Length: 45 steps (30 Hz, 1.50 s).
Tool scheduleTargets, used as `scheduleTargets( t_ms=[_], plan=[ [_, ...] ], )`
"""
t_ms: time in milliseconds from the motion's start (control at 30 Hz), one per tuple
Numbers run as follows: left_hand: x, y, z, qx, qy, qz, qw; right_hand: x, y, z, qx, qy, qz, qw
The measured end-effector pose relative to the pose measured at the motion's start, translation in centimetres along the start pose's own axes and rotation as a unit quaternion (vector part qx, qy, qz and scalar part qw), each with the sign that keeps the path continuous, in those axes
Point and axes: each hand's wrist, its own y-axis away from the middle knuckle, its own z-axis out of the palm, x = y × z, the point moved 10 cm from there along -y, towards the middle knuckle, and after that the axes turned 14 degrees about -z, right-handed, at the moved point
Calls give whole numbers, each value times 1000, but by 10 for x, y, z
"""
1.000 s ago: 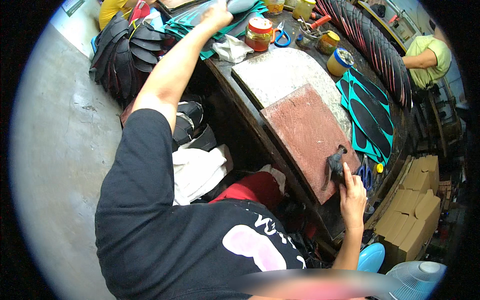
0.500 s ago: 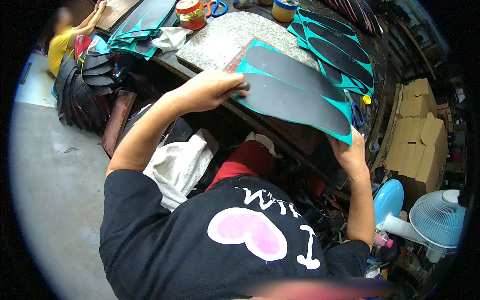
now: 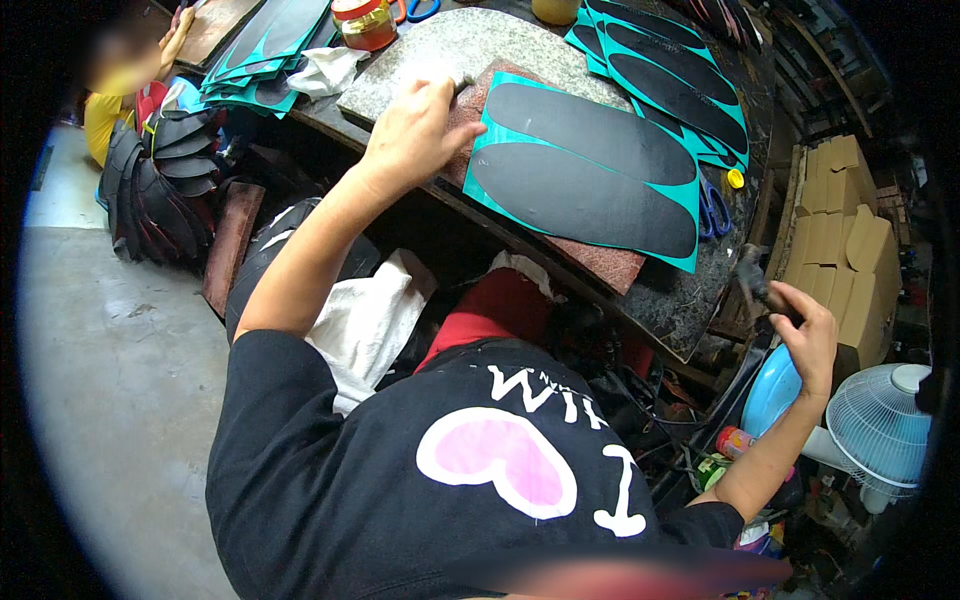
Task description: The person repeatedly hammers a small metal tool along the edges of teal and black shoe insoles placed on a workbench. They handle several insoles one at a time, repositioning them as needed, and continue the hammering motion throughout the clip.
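Note:
A teal sheet (image 3: 485,178) bearing two long black sole shapes (image 3: 590,195) lies on a rough reddish-brown board (image 3: 600,262) at the table's near edge. Beside the sheet's left edge is my left hand (image 3: 415,135), its thumb stretched toward the sheet. A short dark rod-like tool (image 3: 462,84) pokes out of its curled fingers; the rest is hidden. Off the table's right corner, my right hand (image 3: 808,335) is closed round the dark handle of what looks like a hammer (image 3: 750,280), its head pointing up and left.
Behind the board sits a speckled stone slab (image 3: 480,50). More teal sheets are stacked at left (image 3: 265,50) and right (image 3: 675,75). Blue-handled scissors (image 3: 715,212) and a yellow cap (image 3: 736,179) lie at right. Cartons (image 3: 830,260) and a fan (image 3: 880,430) stand beyond. Another person (image 3: 105,120) sits far left.
The sheet has been let go and now lies flat on the board. My right hand has moved right and taken hold of the hammer. My left hand has moved up, away from the sheet.

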Motion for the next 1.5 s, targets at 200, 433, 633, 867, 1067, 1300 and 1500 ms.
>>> scheduleTargets(
  t_ms=[200,433,633,867,1067,1300,1500],
  plan=[
    [10,-7,4,0,-40,-53,998,49,-8,50,71,-267,110,955],
    [18,-5,18,-12,-32,-26,999,-37,-64,119,82,-410,29,908],
    [-34,-10,24,-33,108,-122,986,-96,-56,121,69,-450,-9,890],
    [1,16,-1,24,-3,-55,998,-82,-45,109,90,-338,-2,937],
    [5,-34,13,-18,219,-155,963,-81,-100,86,115,-307,2,945],
    [-3,-58,87,-88,534,-201,816,-95,-155,108,124,-333,-25,934],
    [-14,-55,99,-43,516,-201,832,-106,-163,97,145,-353,-67,922]
  ],
)
